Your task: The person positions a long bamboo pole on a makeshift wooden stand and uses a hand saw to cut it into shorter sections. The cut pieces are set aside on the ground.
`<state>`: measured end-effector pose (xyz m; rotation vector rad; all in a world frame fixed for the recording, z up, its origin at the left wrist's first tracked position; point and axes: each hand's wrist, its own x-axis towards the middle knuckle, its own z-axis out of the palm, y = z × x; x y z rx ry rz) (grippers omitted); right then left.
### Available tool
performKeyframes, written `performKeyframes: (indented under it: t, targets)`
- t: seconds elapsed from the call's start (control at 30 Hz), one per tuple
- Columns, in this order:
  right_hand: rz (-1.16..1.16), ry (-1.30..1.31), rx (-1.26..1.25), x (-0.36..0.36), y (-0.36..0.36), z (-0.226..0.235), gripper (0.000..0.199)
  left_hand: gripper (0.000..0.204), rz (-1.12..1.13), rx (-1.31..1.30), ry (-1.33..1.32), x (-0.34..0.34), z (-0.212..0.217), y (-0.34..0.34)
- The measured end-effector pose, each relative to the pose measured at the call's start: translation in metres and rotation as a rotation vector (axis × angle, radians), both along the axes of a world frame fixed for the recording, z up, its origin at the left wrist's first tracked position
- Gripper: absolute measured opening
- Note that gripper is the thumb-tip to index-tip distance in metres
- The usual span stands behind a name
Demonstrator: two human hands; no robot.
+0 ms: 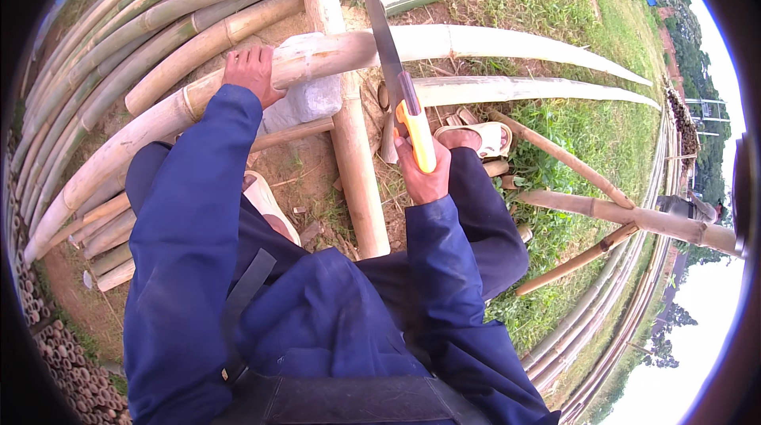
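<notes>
Wearing blue jacket [321,318], six o'clock; clenching saw [388,56], twelve, in right grip [430,185]; clasping bamboo pole [325,58], ten, with left grip [250,74].

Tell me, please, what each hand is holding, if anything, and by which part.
The right hand holds the saw by its orange-yellow handle. The left hand lies over the bamboo pole, left of the blade; whether it grips cannot be told.
</notes>
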<state>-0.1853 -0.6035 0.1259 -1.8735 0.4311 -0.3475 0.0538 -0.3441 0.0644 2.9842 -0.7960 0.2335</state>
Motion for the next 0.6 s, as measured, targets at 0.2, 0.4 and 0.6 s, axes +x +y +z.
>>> performKeyframes:
  t: [0.2,0.4,0.6]
  targets:
    - [-0.026,0.251,0.015,-0.121,0.013,0.048,0.019,0.082,-0.024,-0.023,-0.119,-0.013,-0.005,0.001]
    - [0.019,0.036,-0.019,-0.017,-0.001,0.025,0.011,0.082,0.006,0.002,-0.030,-0.005,0.007,-0.004]
    - [0.025,0.087,-0.022,-0.031,0.000,0.021,0.012,0.085,-0.047,0.005,-0.072,0.013,0.005,0.007]
